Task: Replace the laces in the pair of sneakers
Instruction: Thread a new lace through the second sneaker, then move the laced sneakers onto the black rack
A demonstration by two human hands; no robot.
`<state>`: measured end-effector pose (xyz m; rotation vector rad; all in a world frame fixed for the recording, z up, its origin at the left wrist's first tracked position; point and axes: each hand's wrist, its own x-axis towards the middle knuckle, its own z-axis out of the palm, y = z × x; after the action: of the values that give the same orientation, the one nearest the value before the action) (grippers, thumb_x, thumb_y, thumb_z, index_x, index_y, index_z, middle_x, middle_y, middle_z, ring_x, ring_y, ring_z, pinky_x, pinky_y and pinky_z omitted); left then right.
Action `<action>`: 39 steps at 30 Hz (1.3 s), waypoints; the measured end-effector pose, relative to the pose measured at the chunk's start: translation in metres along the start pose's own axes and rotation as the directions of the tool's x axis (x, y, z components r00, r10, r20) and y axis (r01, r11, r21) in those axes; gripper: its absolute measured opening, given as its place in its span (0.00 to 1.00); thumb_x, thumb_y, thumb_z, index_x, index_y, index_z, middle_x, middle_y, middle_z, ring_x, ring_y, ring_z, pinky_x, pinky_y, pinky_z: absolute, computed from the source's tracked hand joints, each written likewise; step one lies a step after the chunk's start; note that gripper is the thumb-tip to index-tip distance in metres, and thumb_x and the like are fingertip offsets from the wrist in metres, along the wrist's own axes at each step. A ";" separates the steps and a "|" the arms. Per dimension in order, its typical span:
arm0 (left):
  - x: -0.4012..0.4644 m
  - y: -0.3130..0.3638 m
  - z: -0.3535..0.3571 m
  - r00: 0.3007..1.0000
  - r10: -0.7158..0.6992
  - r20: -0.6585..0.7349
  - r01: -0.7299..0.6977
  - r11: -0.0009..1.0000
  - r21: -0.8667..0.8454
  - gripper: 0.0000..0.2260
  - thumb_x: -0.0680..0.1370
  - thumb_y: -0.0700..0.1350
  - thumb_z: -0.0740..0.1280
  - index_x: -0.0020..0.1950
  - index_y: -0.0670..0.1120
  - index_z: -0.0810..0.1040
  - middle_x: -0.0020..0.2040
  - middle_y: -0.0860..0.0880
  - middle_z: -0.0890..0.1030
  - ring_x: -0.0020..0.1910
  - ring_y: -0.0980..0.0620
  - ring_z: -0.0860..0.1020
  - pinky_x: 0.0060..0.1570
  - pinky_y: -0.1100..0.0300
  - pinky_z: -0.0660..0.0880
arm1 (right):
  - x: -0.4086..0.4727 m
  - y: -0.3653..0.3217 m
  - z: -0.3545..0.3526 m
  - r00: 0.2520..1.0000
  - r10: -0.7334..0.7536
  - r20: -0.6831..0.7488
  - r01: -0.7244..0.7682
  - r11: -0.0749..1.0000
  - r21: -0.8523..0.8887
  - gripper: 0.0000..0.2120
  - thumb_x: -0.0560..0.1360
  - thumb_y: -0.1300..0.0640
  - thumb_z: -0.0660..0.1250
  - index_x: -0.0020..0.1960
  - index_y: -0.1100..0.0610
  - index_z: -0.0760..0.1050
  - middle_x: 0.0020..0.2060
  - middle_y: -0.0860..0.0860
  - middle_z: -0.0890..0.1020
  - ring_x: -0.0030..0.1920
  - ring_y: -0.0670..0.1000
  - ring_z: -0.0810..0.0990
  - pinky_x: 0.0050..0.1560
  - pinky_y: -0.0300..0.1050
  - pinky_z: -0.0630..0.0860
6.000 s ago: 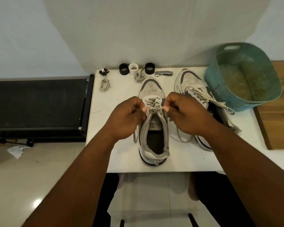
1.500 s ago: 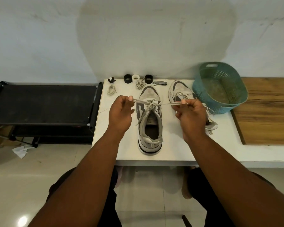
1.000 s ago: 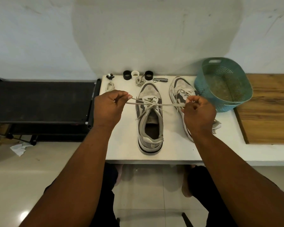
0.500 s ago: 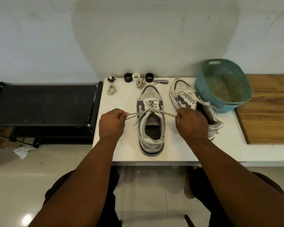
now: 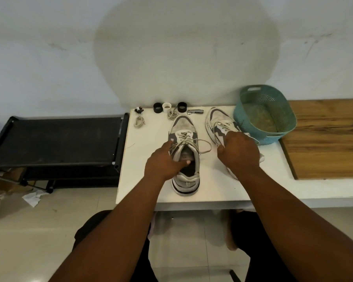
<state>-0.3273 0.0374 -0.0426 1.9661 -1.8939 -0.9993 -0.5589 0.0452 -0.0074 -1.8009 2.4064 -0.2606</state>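
Teal basket [image 5: 251, 121] holding a greenish layer sits beside the right sneaker [image 5: 218, 123].

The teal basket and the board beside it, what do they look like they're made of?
Teal basket: apparently moulded plastic, matte, its walls perforated with regular small holes and a cut-out handle. Board: looks like wood or wood-look laminate, brown with streaky grain, slight sheen.
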 end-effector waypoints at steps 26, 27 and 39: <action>0.011 0.000 -0.012 0.984 -0.017 -0.179 0.022 0.999 0.028 0.15 0.79 0.55 0.68 0.64 0.53 0.79 0.54 0.49 0.85 0.53 0.42 0.82 0.49 0.56 0.72 | 0.008 -0.048 0.023 0.917 -0.207 0.342 0.101 0.948 0.302 0.03 0.67 0.60 0.70 0.35 0.59 0.79 0.33 0.53 0.80 0.36 0.53 0.77 0.30 0.38 0.63; 0.011 0.000 -0.013 0.985 -0.012 -0.173 0.017 1.000 0.026 0.16 0.79 0.56 0.69 0.64 0.53 0.79 0.55 0.49 0.85 0.54 0.42 0.82 0.49 0.57 0.72 | 0.008 -0.048 0.022 0.915 -0.211 0.343 0.105 0.947 0.303 0.04 0.68 0.61 0.70 0.34 0.59 0.78 0.33 0.53 0.79 0.36 0.54 0.77 0.30 0.39 0.63; 0.021 -0.003 -0.029 0.966 -0.249 0.072 0.259 0.921 -0.291 0.46 0.70 0.57 0.80 0.81 0.51 0.61 0.74 0.46 0.74 0.70 0.43 0.74 0.67 0.48 0.74 | 0.018 -0.019 -0.011 0.985 0.085 0.149 -0.146 0.866 0.478 0.05 0.68 0.51 0.72 0.43 0.48 0.80 0.43 0.45 0.83 0.45 0.48 0.81 0.44 0.40 0.74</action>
<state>-0.3086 0.0095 -0.0290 2.0520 -1.4205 -1.3101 -0.5485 0.0236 0.0071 -1.3953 2.1017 -0.6577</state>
